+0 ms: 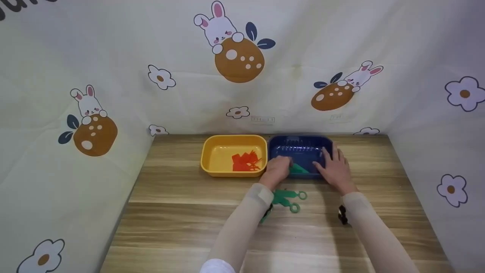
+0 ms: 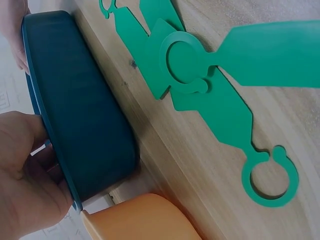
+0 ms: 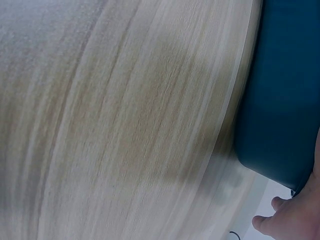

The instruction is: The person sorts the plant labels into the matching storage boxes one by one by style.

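Observation:
My left hand (image 1: 277, 171) reaches over the near left side of a dark blue tray (image 1: 299, 138), its fingers bent inside the rim. A green flat piece (image 1: 298, 169) lies in the tray right beside those fingers; whether they grip it is hidden. In the left wrist view the same hand (image 2: 25, 175) hangs over the tray wall (image 2: 80, 110). My right hand (image 1: 336, 170) rests on the tray's right rim with fingers spread, thumb toward the inside. Several flat green plastic tags with ring-shaped ends (image 2: 220, 115) overlap on the table below my left wrist.
A yellow tray (image 1: 204, 159) holding red flat pieces (image 1: 244, 162) stands against the blue tray's left side. Both trays sit at the back of the wood-grain table (image 1: 170, 220). A pale printed cloth (image 1: 280, 94) rises behind and at both sides.

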Motion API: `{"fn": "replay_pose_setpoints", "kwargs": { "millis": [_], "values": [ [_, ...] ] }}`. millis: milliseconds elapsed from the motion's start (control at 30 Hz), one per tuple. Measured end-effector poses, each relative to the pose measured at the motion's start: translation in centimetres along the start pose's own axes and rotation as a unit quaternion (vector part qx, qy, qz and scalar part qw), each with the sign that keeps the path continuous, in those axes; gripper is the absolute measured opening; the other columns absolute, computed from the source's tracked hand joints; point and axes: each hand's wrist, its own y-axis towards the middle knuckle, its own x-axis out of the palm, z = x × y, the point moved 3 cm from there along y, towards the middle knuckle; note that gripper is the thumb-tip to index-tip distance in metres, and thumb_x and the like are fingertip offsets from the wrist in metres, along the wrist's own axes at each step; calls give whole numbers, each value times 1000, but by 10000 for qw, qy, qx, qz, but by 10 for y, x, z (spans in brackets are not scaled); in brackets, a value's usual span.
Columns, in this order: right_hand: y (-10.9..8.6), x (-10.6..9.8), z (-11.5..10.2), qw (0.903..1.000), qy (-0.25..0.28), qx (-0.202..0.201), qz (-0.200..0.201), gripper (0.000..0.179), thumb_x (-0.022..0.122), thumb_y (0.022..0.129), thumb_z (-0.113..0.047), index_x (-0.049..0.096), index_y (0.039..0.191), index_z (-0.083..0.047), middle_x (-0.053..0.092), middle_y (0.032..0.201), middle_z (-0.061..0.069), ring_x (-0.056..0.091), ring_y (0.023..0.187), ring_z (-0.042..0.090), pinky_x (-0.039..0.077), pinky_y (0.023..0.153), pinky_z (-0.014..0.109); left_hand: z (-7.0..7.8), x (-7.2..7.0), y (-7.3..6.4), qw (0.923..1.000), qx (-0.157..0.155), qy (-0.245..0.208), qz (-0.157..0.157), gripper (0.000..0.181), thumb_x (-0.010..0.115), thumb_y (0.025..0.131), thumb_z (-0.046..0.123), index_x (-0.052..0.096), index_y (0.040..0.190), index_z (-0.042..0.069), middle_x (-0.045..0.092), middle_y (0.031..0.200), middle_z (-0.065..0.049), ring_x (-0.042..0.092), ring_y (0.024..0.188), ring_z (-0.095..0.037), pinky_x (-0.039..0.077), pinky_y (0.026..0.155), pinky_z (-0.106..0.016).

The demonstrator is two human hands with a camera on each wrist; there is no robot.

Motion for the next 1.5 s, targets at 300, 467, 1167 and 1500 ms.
{"fn": "replay_pose_setpoints", "kwargs": {
  "millis": [300, 467, 1167, 1500],
  "values": [
    [0, 0, 0, 10000, -17, 31, -17, 83, 43, 100, -59, 21, 159, -5, -4, 165, 28, 8, 148, 55, 13, 117, 70, -1, -2, -2, 9998, 55, 0, 179, 32, 59, 94, 5, 73, 116, 23, 72, 119, 0, 67, 109, -17, 55, 91, -30],
    [1, 0, 0, 10000, -52, 27, 29, 82, 44, 99, -58, 22, 158, -5, -4, 165, 28, 10, 148, 55, 13, 117, 70, -2, -4, -4, 9992, 201, 68, 327, 30, 60, 93, 5, 73, 115, 21, 71, 117, -1, 65, 111, -17, 53, 95, -29],
    [3, 4, 3, 9999, -9, -11, 159, 83, 44, 99, -60, 24, 158, -6, -2, 165, 28, 10, 148, 55, 16, 116, 71, -12, -29, -22, 9956, 383, -516, 679, 25, 53, 102, 15, 75, 114, 20, 72, 114, 1, 67, 109, -17, 56, 89, -31],
    [4, 4, 4, 9998, 33, -5, 182, 82, 46, 99, -57, 24, 158, -5, -3, 165, 27, 11, 148, 55, 17, 115, 71, -18, -30, -36, 9935, 586, -516, 827, 24, 57, 98, 14, 74, 114, 21, 73, 114, 2, 68, 107, -15, 56, 89, -29]
  ]
}}
